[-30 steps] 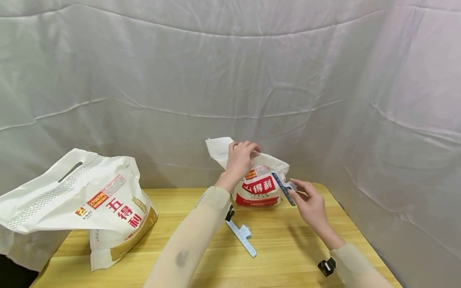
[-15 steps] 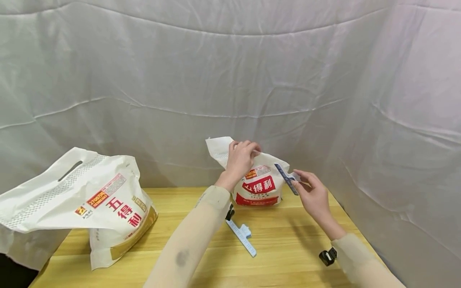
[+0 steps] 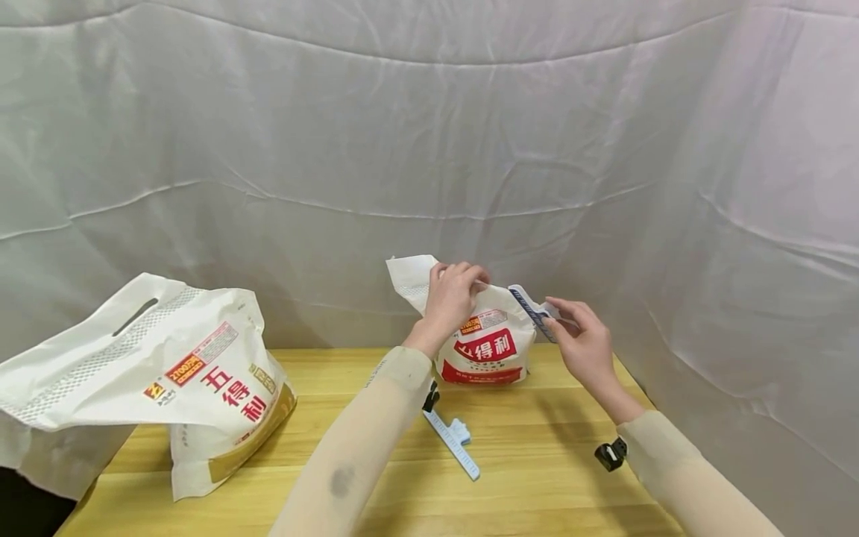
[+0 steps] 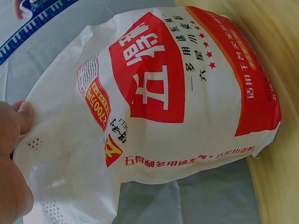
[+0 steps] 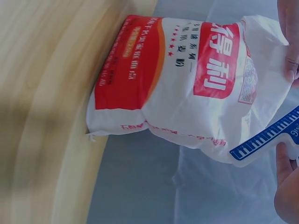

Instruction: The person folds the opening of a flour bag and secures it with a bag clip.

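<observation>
The dark blue clip (image 3: 529, 307) slants lengthwise down to the right at the upper corner of the red-and-white bag (image 3: 493, 347) on the table (image 3: 530, 455), touching or not I can't tell, pinched by the nearer right hand (image 3: 587, 349), while the left hand (image 3: 451, 300) grips the bag's top.

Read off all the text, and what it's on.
"五得利": gripped bag and larger bag.
"2700万": both bags.
"五得利多用途系列": gripped bag's edge.
"适用于": gripped bag's red band; rest blurred.
"DELI": gripped bag, by logo.
Blue clip: letters cut off.
Left sleeve: marks too small.
Other bag print: partly too blurred.
</observation>
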A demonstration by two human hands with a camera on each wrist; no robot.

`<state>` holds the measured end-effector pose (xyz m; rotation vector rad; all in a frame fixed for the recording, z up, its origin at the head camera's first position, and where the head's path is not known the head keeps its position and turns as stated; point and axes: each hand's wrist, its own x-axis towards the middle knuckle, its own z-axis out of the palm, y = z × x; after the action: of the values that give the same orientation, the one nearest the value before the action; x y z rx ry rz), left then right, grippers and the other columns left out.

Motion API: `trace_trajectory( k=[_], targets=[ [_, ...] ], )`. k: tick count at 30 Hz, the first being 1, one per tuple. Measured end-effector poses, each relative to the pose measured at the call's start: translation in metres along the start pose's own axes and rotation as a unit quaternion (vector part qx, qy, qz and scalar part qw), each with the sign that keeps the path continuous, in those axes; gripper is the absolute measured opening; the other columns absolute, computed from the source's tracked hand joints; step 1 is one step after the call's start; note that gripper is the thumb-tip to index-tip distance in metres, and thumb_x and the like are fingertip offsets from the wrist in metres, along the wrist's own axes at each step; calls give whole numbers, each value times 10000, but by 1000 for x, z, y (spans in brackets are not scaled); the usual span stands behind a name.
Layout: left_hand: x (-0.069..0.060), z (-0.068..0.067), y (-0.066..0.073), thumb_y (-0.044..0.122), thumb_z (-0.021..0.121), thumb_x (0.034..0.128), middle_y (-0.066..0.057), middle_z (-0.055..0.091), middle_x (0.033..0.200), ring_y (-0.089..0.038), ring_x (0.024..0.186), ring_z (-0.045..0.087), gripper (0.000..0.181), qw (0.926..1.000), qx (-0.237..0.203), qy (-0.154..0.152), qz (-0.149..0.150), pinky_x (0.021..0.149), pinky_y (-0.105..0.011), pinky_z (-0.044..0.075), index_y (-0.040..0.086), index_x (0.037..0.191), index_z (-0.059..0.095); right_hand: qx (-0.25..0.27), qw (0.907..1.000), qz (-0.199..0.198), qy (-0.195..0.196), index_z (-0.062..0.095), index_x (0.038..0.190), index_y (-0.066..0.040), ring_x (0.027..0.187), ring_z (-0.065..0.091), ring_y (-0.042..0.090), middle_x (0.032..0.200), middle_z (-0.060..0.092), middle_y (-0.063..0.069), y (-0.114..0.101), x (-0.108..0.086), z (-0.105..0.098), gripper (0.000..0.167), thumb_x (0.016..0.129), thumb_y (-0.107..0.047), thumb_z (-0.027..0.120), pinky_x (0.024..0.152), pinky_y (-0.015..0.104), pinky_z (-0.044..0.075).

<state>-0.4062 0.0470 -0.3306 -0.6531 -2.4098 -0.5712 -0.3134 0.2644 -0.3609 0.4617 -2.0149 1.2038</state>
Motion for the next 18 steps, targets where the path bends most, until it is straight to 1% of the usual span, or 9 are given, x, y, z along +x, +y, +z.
trace_trajectory(
  k=[2, 4, 6, 8, 10, 14, 15, 18],
  targets=[
    [0, 0, 0, 194, 675, 1015, 54, 728, 1084, -171, 1050, 654, 111, 10000, 14, 1, -1, 1141, -441, 336, 220, 1095, 747, -8, 10000, -36, -45, 682, 1213, 127, 1028, 682, 257, 1104, 662, 282, -2, 4, 0, 316, 899, 129, 719, 880, 116, 531],
    [0, 1, 0, 197, 674, 1015, 57, 727, 1085, -168, 1051, 654, 112, 10000, 29, 5, -10, 1141, -439, 335, 223, 1096, 747, -38, 9999, -89, -86, 681, 1211, 127, 1032, 683, 288, 1104, 662, 276, -3, 8, 1, 312, 901, 129, 717, 889, 129, 536],
    [0, 1, 0, 190, 677, 1012, 60, 728, 1083, -166, 1050, 654, 115, 10000, 40, 32, -12, 1139, -437, 337, 226, 1096, 748, -41, 9998, -175, -121, 680, 1206, 133, 1033, 676, 354, 1102, 660, 278, -2, 13, 3, 310, 898, 137, 715, 892, 135, 538],
    [0, 1, 0, 181, 678, 1010, 60, 729, 1089, -165, 1051, 653, 123, 10000, 33, 34, -14, 1137, -435, 337, 226, 1100, 748, -20, 9996, -250, -142, 683, 1202, 130, 1036, 674, 385, 1103, 661, 276, 4, 17, 5, 312, 892, 145, 716, 893, 144, 543],
    [-1, 2, 1, 173, 675, 1010, 59, 728, 1096, -166, 1056, 649, 131, 10000, 14, 14, -17, 1136, -435, 335, 225, 1106, 747, 34, 9993, -322, -167, 693, 1199, 114, 1031, 679, 360, 1106, 669, 259, 13, 20, 6, 323, 880, 151, 726, 886, 136, 542],
    [-1, 1, 3, 173, 674, 1011, 59, 728, 1101, -165, 1062, 648, 135, 10000, -5, -3, -30, 1136, -434, 333, 225, 1111, 747, 18, 9985, -495, -244, 713, 1206, 65, 1007, 678, 240, 1110, 684, 209, 32, 26, 8, 349, 867, 134, 751, 884, 113, 529],
    [-1, 1, 3, 179, 674, 1011, 60, 728, 1099, -164, 1060, 649, 131, 10000, -2, 8, -30, 1136, -433, 334, 226, 1110, 748, 16, 9982, -532, -261, 717, 1206, 56, 996, 674, 228, 1111, 688, 198, 34, 28, 8, 348, 867, 126, 757, 887, 112, 528],
    [-1, 1, 4, 189, 685, 1004, 60, 731, 1095, -161, 1053, 653, 127, 10000, -7, 39, -12, 1135, -429, 337, 226, 1108, 749, -116, 9976, -624, -276, 723, 1198, 46, 974, 668, 252, 1101, 695, 180, 38, 35, 6, 339, 867, 101, 772, 910, 137, 533]
  ],
)
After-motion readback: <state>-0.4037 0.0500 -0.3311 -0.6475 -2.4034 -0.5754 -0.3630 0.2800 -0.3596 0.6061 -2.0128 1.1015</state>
